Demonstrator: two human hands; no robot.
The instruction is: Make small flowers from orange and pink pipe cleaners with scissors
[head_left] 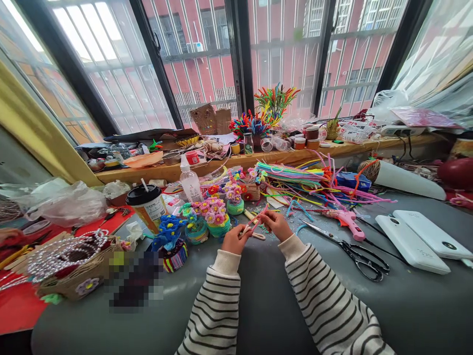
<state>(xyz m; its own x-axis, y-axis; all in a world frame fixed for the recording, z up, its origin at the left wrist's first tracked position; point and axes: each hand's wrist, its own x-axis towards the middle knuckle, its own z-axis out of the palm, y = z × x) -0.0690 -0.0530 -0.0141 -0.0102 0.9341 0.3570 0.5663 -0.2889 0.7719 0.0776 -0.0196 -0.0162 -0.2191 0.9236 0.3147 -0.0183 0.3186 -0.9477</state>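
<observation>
Between my hands is a pink pipe cleaner (257,221), bent and crossing over itself. My left hand (236,239) pinches one part of it. Higher and to the right, my right hand (278,226) grips another part near its upper end. Under and behind the fingers lies a pale stick-like piece (259,236), partly covered by the left hand. Just left of my hands stand small pots of pipe-cleaner flowers: a pink-flowered pot (215,217), a green-flowered pot (195,230) and a blue-flowered pot (170,237).
Black-handled scissors (364,261) and a pink glue gun (349,223) lie to the right, beside white power banks (412,241). Behind is a pile of pipe cleaners (291,172). A drink cup (148,207) and a beaded basket (79,276) stand left. Another person's hand (9,235) shows far left.
</observation>
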